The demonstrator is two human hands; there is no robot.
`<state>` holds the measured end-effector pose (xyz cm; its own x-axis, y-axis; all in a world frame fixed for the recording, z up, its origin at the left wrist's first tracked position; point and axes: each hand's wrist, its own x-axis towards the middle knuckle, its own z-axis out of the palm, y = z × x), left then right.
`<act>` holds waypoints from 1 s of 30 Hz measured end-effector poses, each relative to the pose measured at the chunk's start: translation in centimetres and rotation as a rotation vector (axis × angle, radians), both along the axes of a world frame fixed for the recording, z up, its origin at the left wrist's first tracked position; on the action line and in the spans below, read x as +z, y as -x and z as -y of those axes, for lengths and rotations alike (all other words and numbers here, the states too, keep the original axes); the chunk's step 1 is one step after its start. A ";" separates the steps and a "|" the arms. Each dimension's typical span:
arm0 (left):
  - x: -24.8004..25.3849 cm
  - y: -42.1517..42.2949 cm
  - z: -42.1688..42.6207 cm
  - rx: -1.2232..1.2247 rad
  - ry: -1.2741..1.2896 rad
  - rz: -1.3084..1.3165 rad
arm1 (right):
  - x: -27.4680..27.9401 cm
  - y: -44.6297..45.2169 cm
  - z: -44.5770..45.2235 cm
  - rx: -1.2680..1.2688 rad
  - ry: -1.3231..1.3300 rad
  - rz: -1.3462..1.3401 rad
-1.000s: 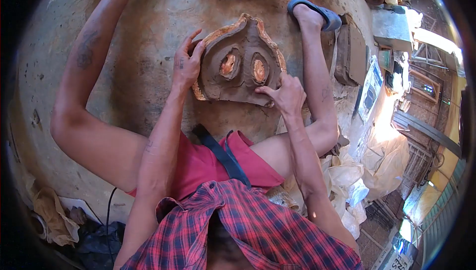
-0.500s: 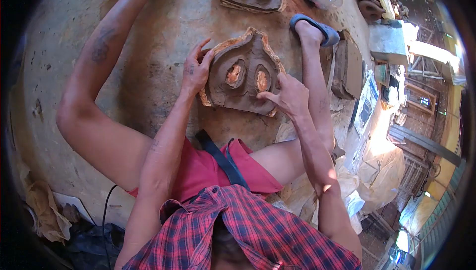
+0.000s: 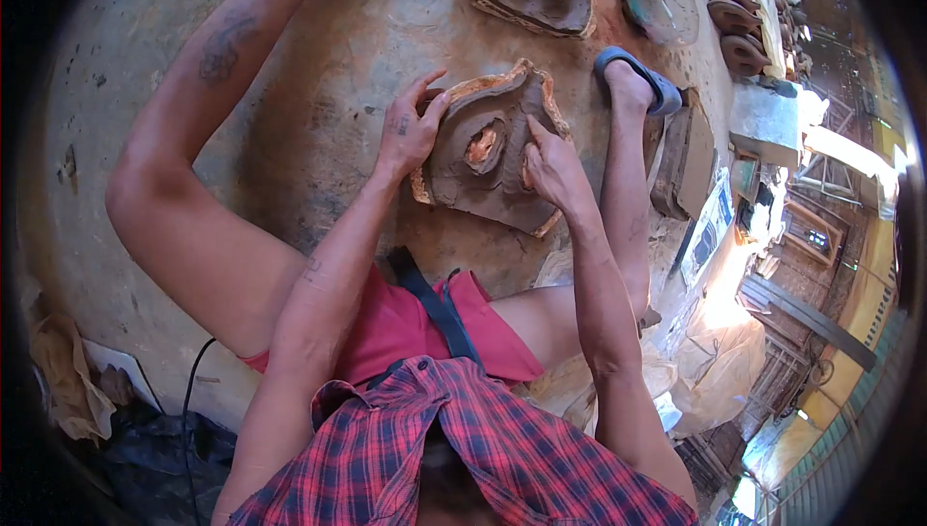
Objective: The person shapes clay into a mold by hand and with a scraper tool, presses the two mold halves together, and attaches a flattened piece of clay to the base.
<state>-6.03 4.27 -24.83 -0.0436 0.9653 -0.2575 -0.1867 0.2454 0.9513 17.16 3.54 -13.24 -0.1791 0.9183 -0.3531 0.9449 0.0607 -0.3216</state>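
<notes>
A mould lined with dark brown clay (image 3: pixel 470 176) lies on the floor between the person's legs, with a rough pale orange rim and a ringed oval opening at its left. My left hand (image 3: pixel 410 135) rests against the mould's left edge, thumb and fingers apart. Over the right part of the clay is my right hand (image 3: pixel 555 169), its index finger stretched out onto the surface near the top middle and its thumb lower down. That hand covers most of the right oval.
A second clay-lined mould (image 3: pixel 531 6) lies farther ahead. To its right are a round translucent sheet (image 3: pixel 666 0) and a row of curved brown clay pieces (image 3: pixel 731 14). A clay slab block (image 3: pixel 688 164) stands beyond the sandalled foot (image 3: pixel 632 82). Plastic sheeting (image 3: pixel 715 371) lies at the right.
My right hand has moved from the lower right of the clay up over the right oval, its index finger now extended. My left hand stays at the left edge. The view has shifted.
</notes>
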 end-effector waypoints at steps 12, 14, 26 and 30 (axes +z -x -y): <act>-0.3 0.0 -0.1 -0.011 0.008 -0.012 | 1.8 3.3 2.3 0.257 0.144 0.473; -0.3 -0.1 0.0 -0.011 0.006 -0.003 | 2.4 3.4 2.9 0.274 0.197 0.519; 0.9 0.2 0.0 -0.020 -0.020 -0.005 | 5.4 0.6 5.5 0.586 0.286 0.614; 0.5 0.1 0.1 -0.009 0.006 0.020 | 8.0 -2.4 4.7 0.491 0.106 0.323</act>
<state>-6.18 4.19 -24.31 -0.0301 0.9640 -0.2641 -0.2037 0.2527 0.9459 19.53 -1.11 -5.24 -0.4423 0.7119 -0.5455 0.8653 0.4987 -0.0508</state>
